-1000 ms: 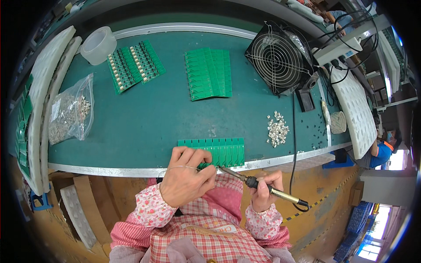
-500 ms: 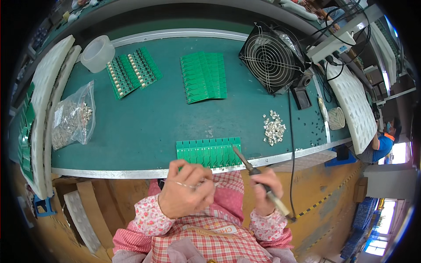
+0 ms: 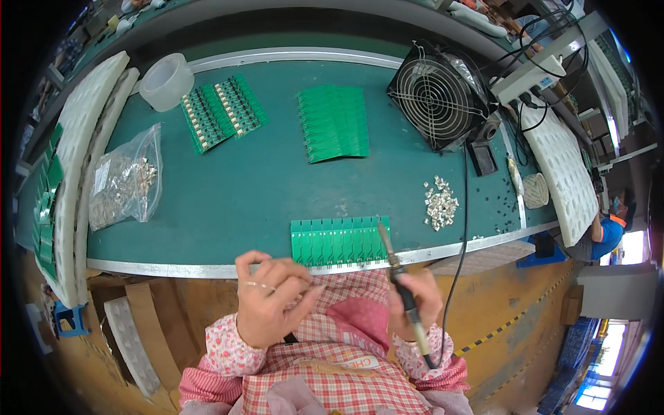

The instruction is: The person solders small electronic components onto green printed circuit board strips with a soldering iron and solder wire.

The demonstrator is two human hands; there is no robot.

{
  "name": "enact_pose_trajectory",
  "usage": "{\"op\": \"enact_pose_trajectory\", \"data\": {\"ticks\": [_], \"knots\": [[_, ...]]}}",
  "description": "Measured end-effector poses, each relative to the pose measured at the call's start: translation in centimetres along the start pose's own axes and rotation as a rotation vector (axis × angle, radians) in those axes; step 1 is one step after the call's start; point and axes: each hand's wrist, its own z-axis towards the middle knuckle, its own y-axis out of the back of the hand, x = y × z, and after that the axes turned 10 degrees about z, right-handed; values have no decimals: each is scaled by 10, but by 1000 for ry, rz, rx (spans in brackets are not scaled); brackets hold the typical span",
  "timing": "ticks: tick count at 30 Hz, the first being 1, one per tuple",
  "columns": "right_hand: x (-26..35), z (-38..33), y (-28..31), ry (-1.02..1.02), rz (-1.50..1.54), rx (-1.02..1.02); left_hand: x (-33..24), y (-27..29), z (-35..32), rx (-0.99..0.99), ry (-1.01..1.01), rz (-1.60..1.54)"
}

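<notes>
A green circuit board point(image 3: 340, 241) lies flat at the near edge of the bench, marked off into several narrow strips. My right hand point(image 3: 418, 297) is closed around the dark and pale handle of a soldering iron point(image 3: 403, 294). The iron points away from me, its tip over the board's right end; whether it touches cannot be told. My left hand point(image 3: 273, 297) hovers in front of the bench edge, left of the board. Its fingers are loosely curled, with thumb and forefinger apart, and a thin silvery band crosses one finger. I make out nothing held in it.
Small white-silver parts point(image 3: 440, 204) lie heaped to the right. Bare green boards point(image 3: 335, 123) and populated boards point(image 3: 223, 113) sit farther back. A fan point(image 3: 438, 97), an iron stand point(image 3: 483, 156), a tape roll point(image 3: 167, 83), a bag of parts point(image 3: 124, 183) and foam trays point(image 3: 564, 162) surround them.
My left hand has moved left, away from the board, and its thumb and forefinger have parted. The iron's tip has shifted toward the board's far edge. The whole view has shifted slightly.
</notes>
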Motion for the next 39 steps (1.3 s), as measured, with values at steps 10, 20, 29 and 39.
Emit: {"op": "enact_pose_trajectory", "data": {"ticks": [10,20,29,39], "knots": [[4,-19,7,-518,500,-146,12,-20,5,-21,11,-103],[-5,-22,5,-503,499,-97,12,-23,6,-34,-11,-37],[-13,-25,4,-375,506,-75,10,-24,7,-39,-23,-11],[-15,-24,1,-245,460,-66,10,-27,8,-58,-17,-13]]}}
